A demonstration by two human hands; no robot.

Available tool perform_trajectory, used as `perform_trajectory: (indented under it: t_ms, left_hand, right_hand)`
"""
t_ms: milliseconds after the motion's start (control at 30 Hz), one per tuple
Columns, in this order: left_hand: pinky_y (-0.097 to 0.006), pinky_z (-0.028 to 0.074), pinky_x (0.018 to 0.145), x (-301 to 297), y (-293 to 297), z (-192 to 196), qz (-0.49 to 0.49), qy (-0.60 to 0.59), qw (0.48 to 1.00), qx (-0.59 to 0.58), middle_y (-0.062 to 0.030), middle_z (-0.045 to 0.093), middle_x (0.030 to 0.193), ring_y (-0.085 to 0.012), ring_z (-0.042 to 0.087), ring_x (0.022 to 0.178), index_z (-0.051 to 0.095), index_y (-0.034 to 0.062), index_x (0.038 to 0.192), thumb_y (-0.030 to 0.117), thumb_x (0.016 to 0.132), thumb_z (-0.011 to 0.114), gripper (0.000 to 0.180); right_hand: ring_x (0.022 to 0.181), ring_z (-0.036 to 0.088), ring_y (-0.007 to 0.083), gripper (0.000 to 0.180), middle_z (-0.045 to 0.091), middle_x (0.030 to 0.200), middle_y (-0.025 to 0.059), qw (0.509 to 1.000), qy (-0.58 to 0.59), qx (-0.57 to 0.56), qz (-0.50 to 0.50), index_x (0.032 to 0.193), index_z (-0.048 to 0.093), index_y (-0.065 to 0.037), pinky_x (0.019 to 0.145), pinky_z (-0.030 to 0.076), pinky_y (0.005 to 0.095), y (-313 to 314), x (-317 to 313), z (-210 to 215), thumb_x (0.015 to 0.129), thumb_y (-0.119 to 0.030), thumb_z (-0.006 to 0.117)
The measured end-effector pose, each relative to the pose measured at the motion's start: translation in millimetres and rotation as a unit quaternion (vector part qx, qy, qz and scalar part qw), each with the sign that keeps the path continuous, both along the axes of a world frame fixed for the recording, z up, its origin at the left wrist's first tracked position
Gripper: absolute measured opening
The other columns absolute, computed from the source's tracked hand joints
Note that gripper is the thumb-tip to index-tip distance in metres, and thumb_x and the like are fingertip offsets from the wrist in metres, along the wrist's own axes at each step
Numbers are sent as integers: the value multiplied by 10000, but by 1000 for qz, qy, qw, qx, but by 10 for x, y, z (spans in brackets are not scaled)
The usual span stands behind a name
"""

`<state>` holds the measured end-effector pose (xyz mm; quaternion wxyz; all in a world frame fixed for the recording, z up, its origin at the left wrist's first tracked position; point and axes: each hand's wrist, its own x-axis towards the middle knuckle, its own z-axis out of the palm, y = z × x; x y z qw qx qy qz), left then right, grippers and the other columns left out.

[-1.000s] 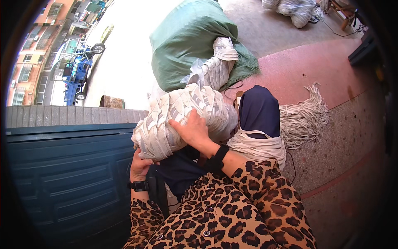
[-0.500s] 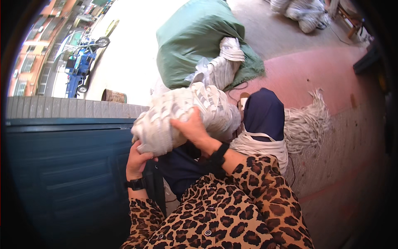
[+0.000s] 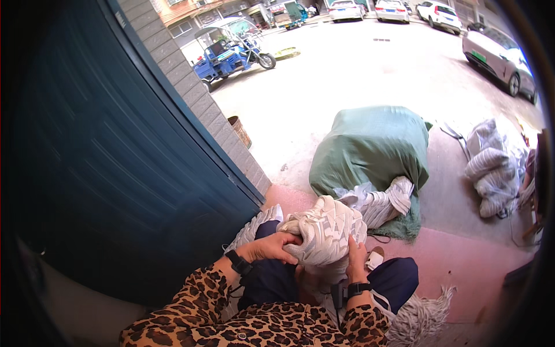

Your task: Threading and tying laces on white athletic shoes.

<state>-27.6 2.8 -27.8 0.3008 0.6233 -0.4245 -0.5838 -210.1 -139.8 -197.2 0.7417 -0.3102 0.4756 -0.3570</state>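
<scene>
While both hands (image 3: pixel 312 251) clasp the white bundle (image 3: pixel 326 231) | its underside hidden

Leopard-print sleeves (image 3: pixel 208 301), tan with dark brown-black spots. Black wristbands on left hand (image 3: pixel 270 247) and right hand (image 3: pixel 356 263). Off-white bundle (image 3: pixel 326 231) with pale grey ridged pattern, gripped between both hands. Navy blue trousers (image 3: pixel 399 277). Dark green tarp (image 3: pixel 370 150) over a heap, more whitish-grey ribbed bundles (image 3: pixel 381 199) at its edge. Cream stringy fringe (image 3: pixel 422 315) at lower right. Dark teal-blue panelled door (image 3: pixel 110 168). Grey brick pillar (image 3: pixel 196 98) with lighter mortar lines. Faded pink-red paving (image 3: pixel 457 260), pale grey street beyond. Blue three-wheeler (image 3: pixel 228 52). White cars (image 3: pixel 393 8), one silver-grey car (image 3: pixel 500 55). Pale grey-white sacks (image 3: pixel 491 170) at right. Rusty brown bucket (image 3: pixel 239 130).
</scene>
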Motion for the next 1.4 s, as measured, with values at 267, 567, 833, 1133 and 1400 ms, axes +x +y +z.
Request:
perform_trajectory:
  t_ms: [267, 567, 833, 1133, 1400]
  left_hand:
    - [-250, 475, 722, -263, -120, -9, -46, -70, 996, -27, -70, 606, 969, -121, 574, 849, 536, -6, 1118, 141, 718, 725, 466]
    - [-332, 454, 820, -651, -173, 208, -109, -279, 948, -109, -150, 609, 987, -289, 594, 941, 559, 36, 1062, 241, 725, 706, 422]
    - [-230, 509, 586, -405, -77, 662, 197, 26, 972, -128, -80, 611, 978, -134, 609, 833, 436, -35, 1188, 105, 811, 649, 455]
    - [-209, 503, 530, -464, -9, 110, 317, 101, 938, -94, -67, 555, 1057, -99, 565, 822, 392, -7, 1252, 158, 812, 656, 538]
    - [-209, 499, 519, -422, -7, 342, 293, 113, 940, -134, -57, 576, 1027, -100, 581, 776, 407, -9, 1246, 192, 830, 639, 516]
  right_hand:
    - [809, 565, 187, 423, 597, 960, 132, 995, 68, -73, -17, 1075, 515, 40, 707, 451, 308, -113, -2, -347, 793, -243, 656]
    - [951, 605, 256, 364, 606, 1080, 124, 930, -315, 185, 33, 1146, 529, -2, 836, 489, 360, -126, 48, -115, 884, -254, 540]
    - [1111, 505, 252, 503, 504, 1253, 108, 914, -383, 100, 81, 1289, 408, -35, 959, 393, 381, 39, -523, -707, 887, -317, 521]
    - [1163, 449, 250, 485, 469, 1289, 102, 913, -398, -67, 55, 1293, 413, -47, 998, 337, 392, -525, 158, -320, 894, -307, 506]
    - [1209, 400, 248, 470, 438, 1322, 96, 915, -371, -153, 44, 1297, 418, -57, 1032, 286, 401, -408, -6, -386, 900, -299, 492]
